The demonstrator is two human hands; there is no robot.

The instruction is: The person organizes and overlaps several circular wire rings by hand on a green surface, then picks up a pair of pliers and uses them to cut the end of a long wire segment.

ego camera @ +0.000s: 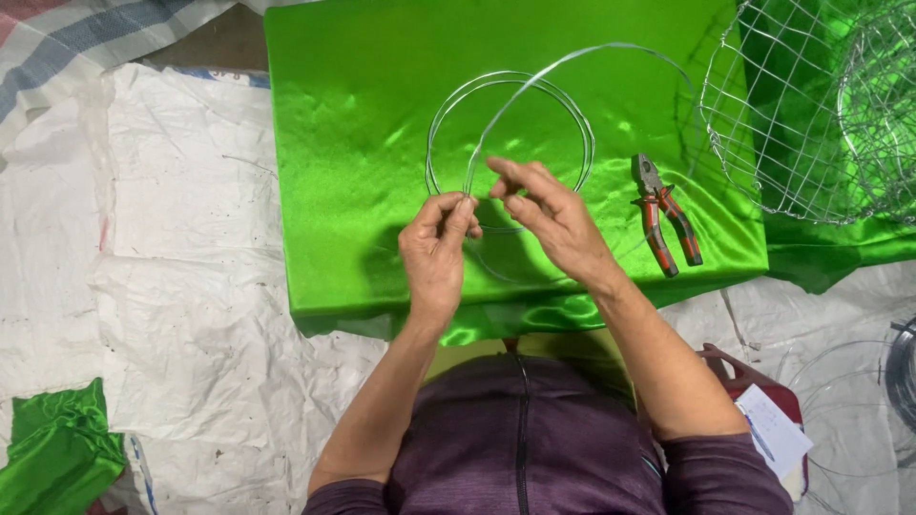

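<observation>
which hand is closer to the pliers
Right. The right hand pinches the wire ring just left of the red-handled pliers, not touching them. The left hand grips the same wire farther left, beyond the right hand.

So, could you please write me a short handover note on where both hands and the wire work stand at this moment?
Left hand: fingertips pinched shut on the wire ring at its near edge.
Right hand: fingers on the same wire right beside the left, at the point where the strands meet.
Wire: thin silver wire coiled into a ring of a couple of turns on the green cloth, with one loose strand arcing out to the right.
Pliers: red-handled, lying untouched on the cloth to the right of the hands.
Wire mesh basket: at the far right.
Done: ring shaped. Left: the loose strand is not yet secured.
</observation>
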